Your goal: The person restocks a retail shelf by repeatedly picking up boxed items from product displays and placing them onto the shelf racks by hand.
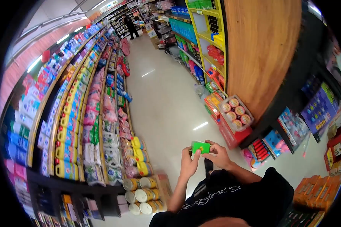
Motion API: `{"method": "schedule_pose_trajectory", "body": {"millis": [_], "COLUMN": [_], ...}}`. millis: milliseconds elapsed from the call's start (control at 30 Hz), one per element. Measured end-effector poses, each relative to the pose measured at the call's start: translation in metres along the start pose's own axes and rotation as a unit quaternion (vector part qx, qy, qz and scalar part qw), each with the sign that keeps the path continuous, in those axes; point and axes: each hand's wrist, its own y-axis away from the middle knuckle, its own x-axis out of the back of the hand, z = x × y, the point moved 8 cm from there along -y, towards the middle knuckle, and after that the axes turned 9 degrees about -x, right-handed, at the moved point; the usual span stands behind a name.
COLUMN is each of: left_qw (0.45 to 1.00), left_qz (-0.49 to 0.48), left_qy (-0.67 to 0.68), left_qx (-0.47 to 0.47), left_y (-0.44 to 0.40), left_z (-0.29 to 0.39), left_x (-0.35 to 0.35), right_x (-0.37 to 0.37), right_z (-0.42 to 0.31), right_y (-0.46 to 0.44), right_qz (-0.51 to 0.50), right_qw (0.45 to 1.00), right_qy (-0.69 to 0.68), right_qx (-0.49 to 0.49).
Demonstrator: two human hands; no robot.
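Note:
A small, flat green packet [201, 146] with a yellow-orange mark is held in front of my body, above the aisle floor. My left hand [190, 158] grips its left side, thumb across the front. On the other side, my right hand [218, 154] closes on the right edge with thumb and fingers. The print on the packet is too small to read. Both hands are close together, with the packet between them.
Shelves of detergent bottles [66, 155] line the left side, with several tins [146, 195] at their near end. To the right stand a yellow rack [212, 38], a wooden panel [259, 49] and a box of round tubs [236, 113]. A person [130, 26] is far down the aisle floor [163, 102].

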Motion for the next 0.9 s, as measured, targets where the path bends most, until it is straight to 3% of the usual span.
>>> {"method": "schedule_pose_trajectory", "body": {"millis": [267, 367, 500, 600, 633, 733, 900], "left_qw": [0.981, 0.972, 0.954, 0.95, 0.953, 0.958, 0.944], "left_qz": [0.066, 0.073, 0.073, 0.069, 0.069, 0.059, -0.018], "left_qy": [0.164, 0.192, 0.248, 0.24, 0.223, 0.166, 0.123], "left_qx": [-0.082, -0.119, -0.151, -0.19, -0.192, -0.224, -0.304], "left_y": [-0.192, -0.259, -0.357, -0.441, -0.472, -0.559, -0.687], "left_z": [0.007, -0.008, -0.026, -0.042, -0.042, -0.026, 0.017], "left_x": [0.074, 0.085, 0.094, 0.103, 0.107, 0.113, 0.094], "right_x": [-0.032, -0.031, -0.033, -0.029, -0.027, -0.012, 0.034], "right_z": [-0.046, -0.029, -0.032, -0.055, -0.045, -0.045, -0.084], "right_y": [-0.208, -0.271, -0.37, -0.439, -0.467, -0.544, -0.628], "right_qz": [0.027, 0.08, 0.091, 0.141, 0.147, 0.213, 0.31], "right_qw": [0.996, 0.983, 0.976, 0.947, 0.955, 0.946, 0.891], "right_qy": [-0.021, 0.089, 0.091, 0.168, 0.145, 0.137, 0.178], "right_qx": [0.086, 0.14, 0.173, 0.235, 0.213, 0.201, 0.281]}}
